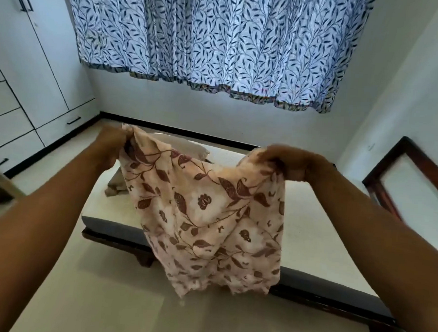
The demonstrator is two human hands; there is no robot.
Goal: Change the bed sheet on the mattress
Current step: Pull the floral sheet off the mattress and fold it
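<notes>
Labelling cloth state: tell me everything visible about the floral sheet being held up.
The floral sheet is thin, soft-looking cloth, pale peach with maroon leaves, vines and flowers. It hangs bunched and wrinkled, not spread, in front of the mattress. The left hand grips its upper left edge, the right hand its upper right; the top sags between them. Its lower edge hangs free.

Home bedroom. Low mattress [312, 223] on dark wooden frame at centre. Leaf-print curtain [220, 37] at top; white wardrobe [26, 64] at upper left.
</notes>
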